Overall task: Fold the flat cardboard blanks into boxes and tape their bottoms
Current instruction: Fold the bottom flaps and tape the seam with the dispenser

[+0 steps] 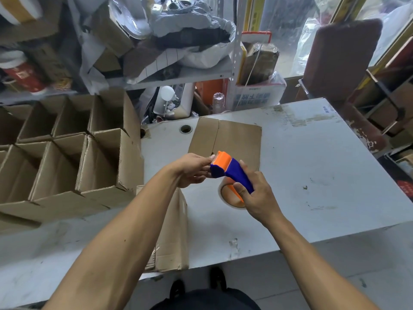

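Right hand (pixel 254 195) grips tape dispenser (pixel 230 171) handle; left hand (pixel 190 168) fingers pinch its front

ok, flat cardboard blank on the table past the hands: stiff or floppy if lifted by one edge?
The cardboard blank probably stays fairly stiff: it lies flat with crisp edges. It may hinge at the visible crease. Likely light, and apt to slide on the smooth white table.

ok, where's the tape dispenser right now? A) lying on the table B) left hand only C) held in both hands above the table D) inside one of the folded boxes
C: the right hand grips the blue-and-orange tape dispenser by its handle, the left hand pinches its front end.
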